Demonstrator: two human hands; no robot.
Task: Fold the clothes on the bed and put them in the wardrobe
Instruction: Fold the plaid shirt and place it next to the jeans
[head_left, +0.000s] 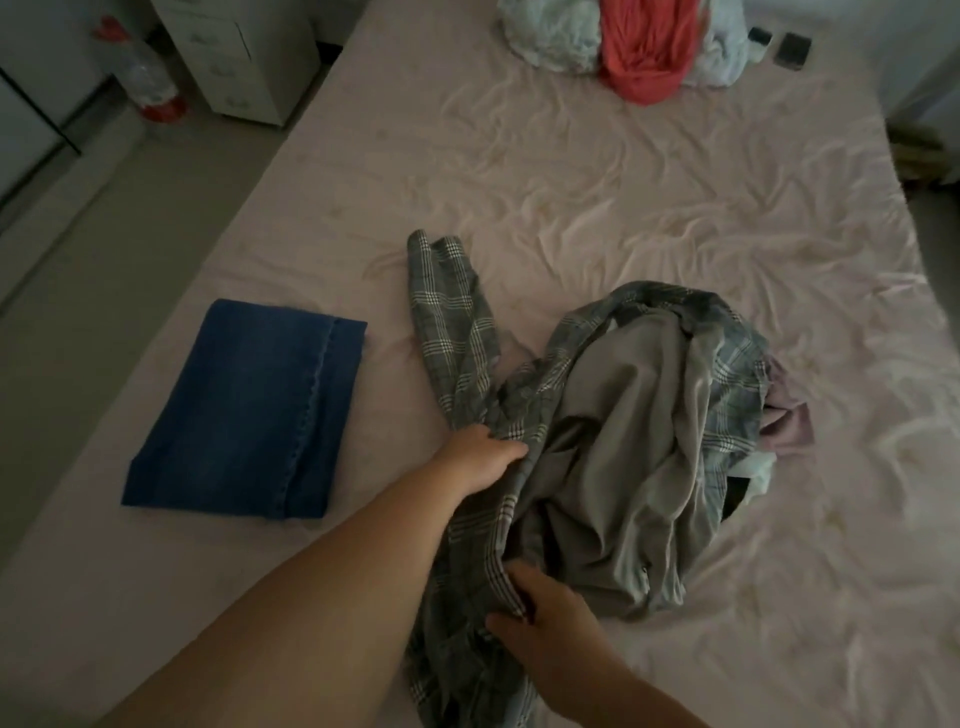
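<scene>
A grey plaid jacket (613, 415) with a plain grey lining lies crumpled on the pink bed sheet (649, 197), one sleeve stretched out toward the far left. My left hand (480, 454) grips the plaid cloth where that sleeve meets the body. My right hand (540, 618) pinches the jacket's near edge, close to me. Folded blue jeans (249, 410) lie flat on the bed to the left. A lilac garment (787, 415) and a bit of white cloth (761, 470) peek out from under the jacket's right side.
A heap of pale blue and red-orange clothes (639, 52) sits at the far end of the bed, with two small dark objects (779, 44) beside it. On the floor at the left stand a white drawer unit (244, 57) and a plastic bottle (150, 78).
</scene>
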